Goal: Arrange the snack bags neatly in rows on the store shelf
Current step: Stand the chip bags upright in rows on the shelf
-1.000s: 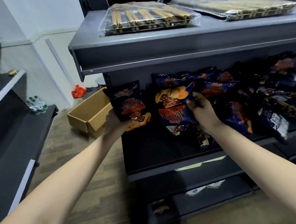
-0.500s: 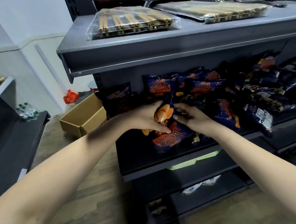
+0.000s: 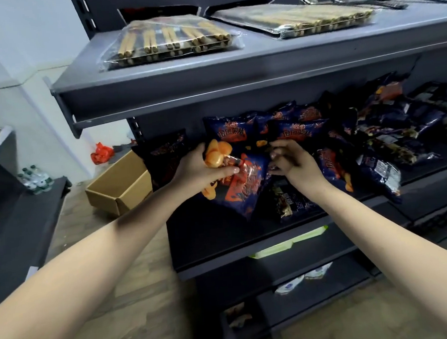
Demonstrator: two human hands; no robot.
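Note:
Dark blue snack bags with orange chip pictures lie jumbled on the middle shelf (image 3: 221, 237). My left hand (image 3: 198, 168) grips one blue-and-orange snack bag (image 3: 244, 183) at its upper left, tilted over the shelf's front part. My right hand (image 3: 291, 160) is just right of that bag with fingers curled; whether it pinches the bag's corner is hard to tell. Two upright bags (image 3: 228, 132) stand behind my hands. A dark bag (image 3: 166, 157) stands at the shelf's left end. A loose pile of bags (image 3: 398, 137) fills the right side.
The top shelf (image 3: 159, 86) overhangs the bags and carries clear packs of wooden chopsticks (image 3: 167, 39). An open cardboard box (image 3: 121, 186) sits on the wood floor at the left. Another dark shelf unit (image 3: 18, 216) stands at the far left. Lower shelves hold a few packets.
My left hand left the bags it held at the shelf's left end and moved right onto the tilted bag. My right hand shifted slightly. The camera moved closer.

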